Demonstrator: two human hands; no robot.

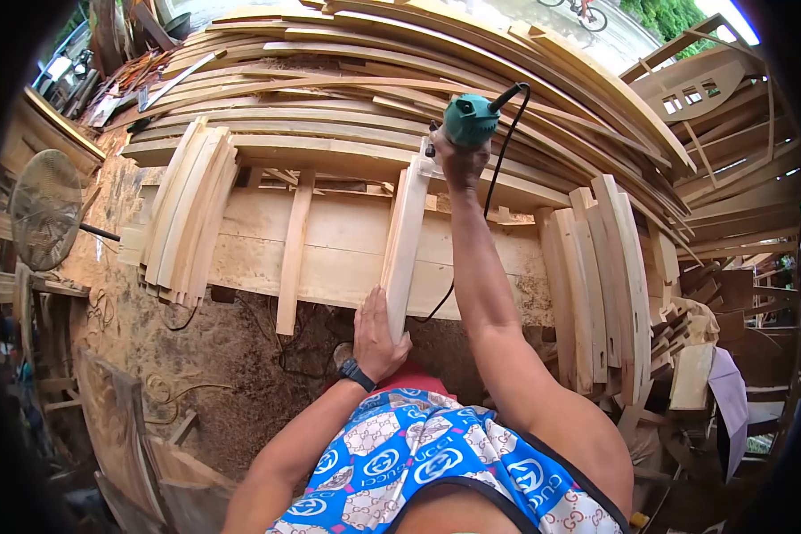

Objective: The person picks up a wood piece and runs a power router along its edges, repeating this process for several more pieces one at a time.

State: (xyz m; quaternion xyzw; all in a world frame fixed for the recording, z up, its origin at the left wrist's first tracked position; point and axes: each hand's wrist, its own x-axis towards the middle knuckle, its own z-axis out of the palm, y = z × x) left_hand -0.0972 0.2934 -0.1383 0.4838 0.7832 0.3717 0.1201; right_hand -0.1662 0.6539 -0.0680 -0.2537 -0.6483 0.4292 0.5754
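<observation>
My right hand (463,162) is wrapped round a green corded trim router (472,121) at the far end of a pale wooden strip (404,245). The router's base (428,165) is at the strip's top end; the contact itself is partly hidden. At the near end, my left hand (380,336) grips the same strip, fingers along its left side and thumb at its right. Another strip lies close against its left side. Both rest across a wide plank bench (338,254). A black cord (505,133) runs from the router down past my right forearm.
Long boards (329,84) are piled behind the bench. Curved strips stand in a left stack (185,214) and a right stack (596,285). One loose strip (295,258) crosses the bench. A round fan (44,209) stands at left. Sawdust (240,383) covers the floor.
</observation>
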